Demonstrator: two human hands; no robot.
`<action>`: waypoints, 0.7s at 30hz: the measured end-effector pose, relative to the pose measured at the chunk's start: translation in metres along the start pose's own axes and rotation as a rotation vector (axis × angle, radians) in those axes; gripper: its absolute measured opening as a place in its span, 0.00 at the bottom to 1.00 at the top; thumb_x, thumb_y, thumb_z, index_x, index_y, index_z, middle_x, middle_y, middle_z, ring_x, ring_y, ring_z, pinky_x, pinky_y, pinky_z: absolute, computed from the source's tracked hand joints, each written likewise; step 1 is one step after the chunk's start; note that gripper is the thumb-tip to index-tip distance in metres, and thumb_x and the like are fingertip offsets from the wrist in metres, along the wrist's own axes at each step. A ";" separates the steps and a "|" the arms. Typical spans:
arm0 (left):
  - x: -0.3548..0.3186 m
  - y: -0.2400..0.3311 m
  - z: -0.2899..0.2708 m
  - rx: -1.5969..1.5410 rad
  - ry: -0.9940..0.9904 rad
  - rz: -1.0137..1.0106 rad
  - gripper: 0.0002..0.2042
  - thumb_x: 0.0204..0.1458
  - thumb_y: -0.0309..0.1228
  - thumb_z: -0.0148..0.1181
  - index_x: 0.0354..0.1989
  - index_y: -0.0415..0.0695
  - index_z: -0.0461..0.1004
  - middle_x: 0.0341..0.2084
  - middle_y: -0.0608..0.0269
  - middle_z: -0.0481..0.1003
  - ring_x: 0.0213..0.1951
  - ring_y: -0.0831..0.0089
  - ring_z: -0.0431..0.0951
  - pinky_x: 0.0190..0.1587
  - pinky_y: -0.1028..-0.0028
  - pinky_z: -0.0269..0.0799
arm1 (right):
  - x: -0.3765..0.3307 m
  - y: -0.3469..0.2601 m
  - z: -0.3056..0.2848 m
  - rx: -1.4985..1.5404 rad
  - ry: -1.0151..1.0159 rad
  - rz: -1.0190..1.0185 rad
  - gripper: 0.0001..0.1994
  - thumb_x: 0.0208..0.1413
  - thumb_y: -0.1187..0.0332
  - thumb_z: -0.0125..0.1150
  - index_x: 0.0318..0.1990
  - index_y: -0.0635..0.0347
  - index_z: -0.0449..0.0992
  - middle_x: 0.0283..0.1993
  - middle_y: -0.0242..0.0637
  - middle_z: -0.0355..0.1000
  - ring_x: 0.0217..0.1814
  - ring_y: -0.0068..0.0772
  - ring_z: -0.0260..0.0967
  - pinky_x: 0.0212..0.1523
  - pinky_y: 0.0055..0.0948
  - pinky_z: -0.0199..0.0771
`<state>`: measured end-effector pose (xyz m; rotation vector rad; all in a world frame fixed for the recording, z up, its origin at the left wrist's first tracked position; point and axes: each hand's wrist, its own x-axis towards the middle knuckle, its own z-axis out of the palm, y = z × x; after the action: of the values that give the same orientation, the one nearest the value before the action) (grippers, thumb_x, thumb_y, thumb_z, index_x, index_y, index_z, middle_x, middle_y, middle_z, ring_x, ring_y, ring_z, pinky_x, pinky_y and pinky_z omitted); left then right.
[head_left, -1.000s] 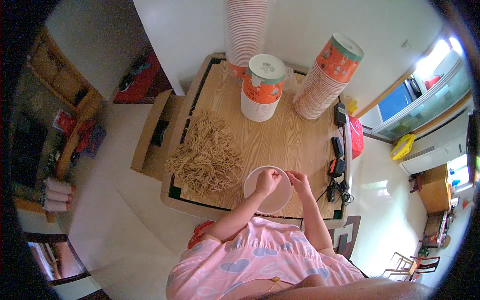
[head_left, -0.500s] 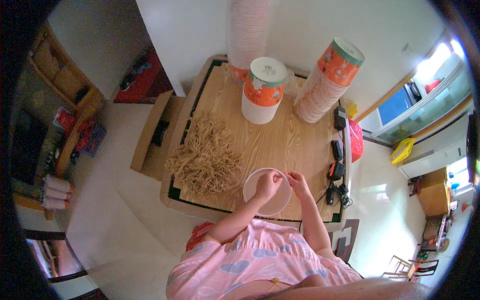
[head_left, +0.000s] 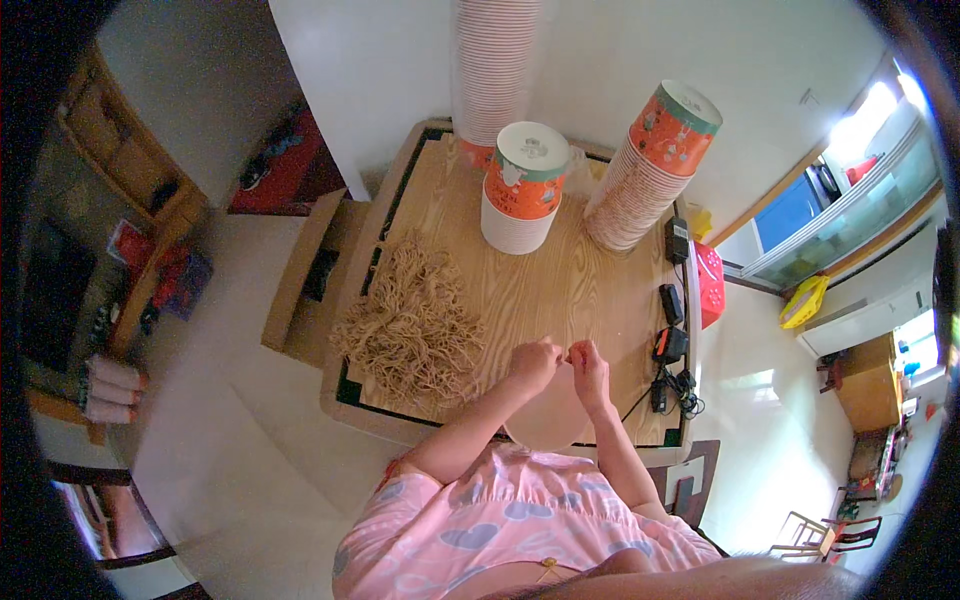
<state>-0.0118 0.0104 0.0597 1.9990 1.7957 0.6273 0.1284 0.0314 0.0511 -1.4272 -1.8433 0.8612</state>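
A white paper tub (head_left: 547, 425) sits between my forearms at the near edge of the table, partly hidden by them. Both my hands meet at its far rim, close together. My left hand (head_left: 538, 364) is closed, with fingers curled in a pinch. Right beside it, my right hand (head_left: 590, 368) is closed too, its thumb and fingertips pinching. What the fingertips hold is too small to make out. Left of the tub lies a loose heap of tan cords (head_left: 410, 325).
A short stack of orange-printed paper tubs (head_left: 525, 195) stands upside down behind. A taller leaning stack (head_left: 645, 175) and a very tall one (head_left: 495, 75) stand farther back. Black adapters and cables (head_left: 672, 345) line the table's right edge. An open cardboard box (head_left: 310, 280) is at the left.
My left hand has come up out of the tub's mouth to meet my right hand at the far rim. The tub has shifted or tipped toward my body.
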 end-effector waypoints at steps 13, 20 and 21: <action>0.009 -0.036 0.040 -0.682 -0.176 -0.088 0.09 0.42 0.32 0.63 0.29 0.41 0.76 0.24 0.61 0.77 0.26 0.75 0.75 0.32 0.74 0.69 | -0.004 -0.008 0.001 -0.100 -0.025 -0.157 0.04 0.54 0.72 0.49 0.34 0.62 0.67 0.26 0.42 0.70 0.26 0.35 0.71 0.26 0.30 0.70; 0.004 -0.036 0.047 -0.913 -0.132 -0.217 0.09 0.42 0.33 0.62 0.25 0.39 0.75 0.18 0.63 0.75 0.23 0.79 0.74 0.28 0.76 0.69 | -0.014 -0.016 -0.007 0.108 0.052 -0.091 0.06 0.47 0.73 0.58 0.32 0.61 0.69 0.28 0.38 0.67 0.29 0.29 0.67 0.29 0.25 0.67; 0.004 -0.037 0.048 -0.995 -0.125 -0.211 0.08 0.43 0.32 0.61 0.24 0.39 0.75 0.18 0.65 0.75 0.23 0.81 0.73 0.28 0.78 0.68 | -0.016 -0.019 -0.009 0.107 0.049 -0.092 0.06 0.47 0.73 0.58 0.32 0.61 0.69 0.28 0.38 0.67 0.29 0.29 0.67 0.29 0.25 0.67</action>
<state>-0.0154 0.0188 0.0000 1.1249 1.2019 1.0284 0.1287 0.0137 0.0701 -1.2764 -1.7843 0.8589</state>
